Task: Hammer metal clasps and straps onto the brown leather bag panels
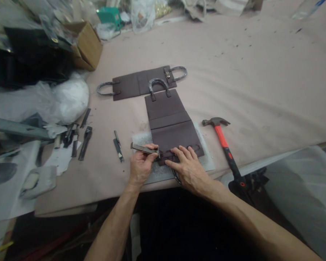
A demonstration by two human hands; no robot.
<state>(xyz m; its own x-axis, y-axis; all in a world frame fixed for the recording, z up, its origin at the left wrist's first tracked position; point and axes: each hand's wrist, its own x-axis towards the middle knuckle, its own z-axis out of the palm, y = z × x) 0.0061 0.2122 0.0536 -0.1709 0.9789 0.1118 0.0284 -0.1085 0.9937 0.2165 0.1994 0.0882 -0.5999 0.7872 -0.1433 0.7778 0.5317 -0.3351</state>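
Observation:
My left hand [141, 164] grips a metal punch [144, 148], tilted nearly level. Its wide end lies close to the near edge of a dark brown leather bag panel [171, 119]. My right hand [189, 167] rests on that same edge with its fingers spread, holding nothing. A plastic-wrapped handle [158, 84] is fixed at the panel's far end, and another dark handle shows partly under my right hand. Beneath the near half of the panel is a grey board [206, 163]. What the punch's end touches is too small to tell.
A claw hammer [223, 139] with a red and black handle lies to the right, overhanging the table edge. Behind is a second leather panel [130, 86] with two handles. Small tools [118, 148] lie left, with more tools [85, 142], plastic bags and a cardboard box [88, 47] beyond.

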